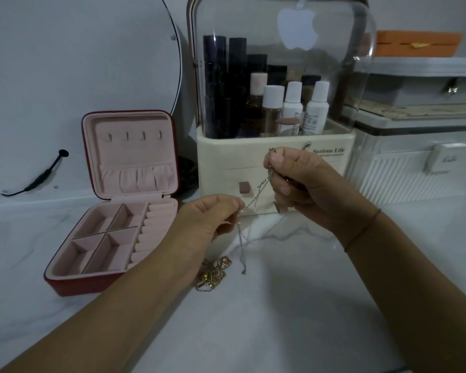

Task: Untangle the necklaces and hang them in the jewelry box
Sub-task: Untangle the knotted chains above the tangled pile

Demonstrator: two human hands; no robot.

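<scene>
Pinching one fine twisted silver chain (256, 193), left hand (207, 222) and right hand (304, 184) each close their grip on it.

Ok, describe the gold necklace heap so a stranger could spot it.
Find the open red jewelry box with pink lining on the white counter. Just right of its front corner lies a small chain heap. It is gold; the silver chain hangs from the left hand and right hand.
</scene>
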